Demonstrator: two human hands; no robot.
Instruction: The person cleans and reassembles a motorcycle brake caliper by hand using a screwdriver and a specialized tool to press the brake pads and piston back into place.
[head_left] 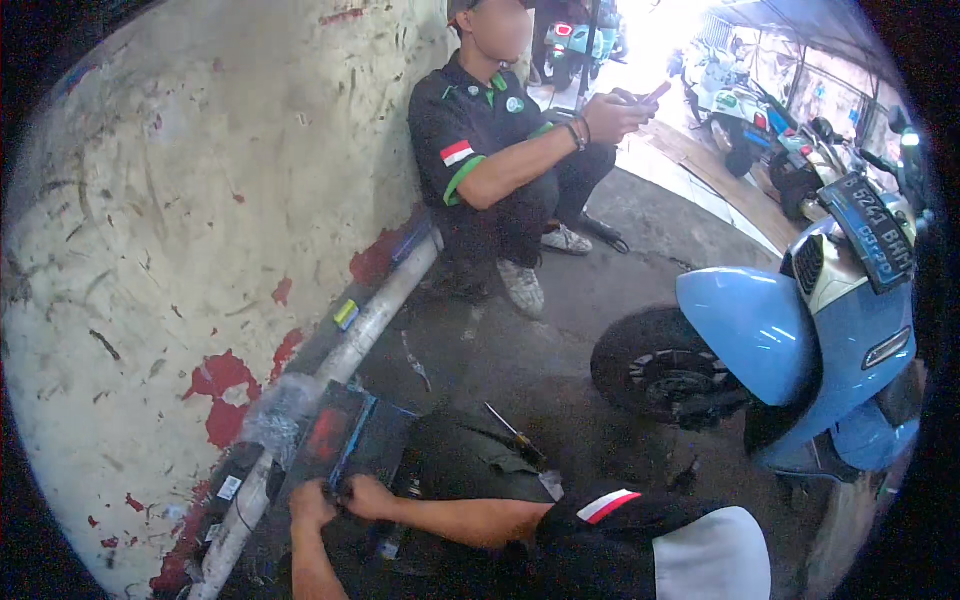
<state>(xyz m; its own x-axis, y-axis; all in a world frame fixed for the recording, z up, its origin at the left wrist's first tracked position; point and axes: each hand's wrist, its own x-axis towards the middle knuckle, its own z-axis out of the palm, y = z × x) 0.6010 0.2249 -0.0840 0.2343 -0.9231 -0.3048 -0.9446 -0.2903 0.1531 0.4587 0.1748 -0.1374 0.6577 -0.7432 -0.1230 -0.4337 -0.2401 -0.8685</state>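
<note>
A person in a white cap (715,555) and a black shirt crouches by the wall (200,200), facing left from where I stand; two bare hands, which appear to be that person's, work low beside a dark box (345,412). The crouching person's left hand (312,503) and right hand (370,497) are close together at the box's near end, fingers curled against it; I cannot tell how firmly they grip. The camera wearer's own hands are out of sight, so I cannot tell how they stand.

The box has a reddish patch on top and a blue edge along its right side; it lies at the foot of the wall, near a pale pipe (375,325), with clear plastic wrap (280,415) just to its left. A screwdriver (518,437) lies to the right of the box; a small yellow-and-blue item (346,315) sits between pipe and wall.

Further back, a seated co-worker (480,130) in black with green trim holds a phone (655,97) in both hands; a light-blue scooter (760,330) stands on the right, its front wheel toward the middle of the floor (480,350).
</note>
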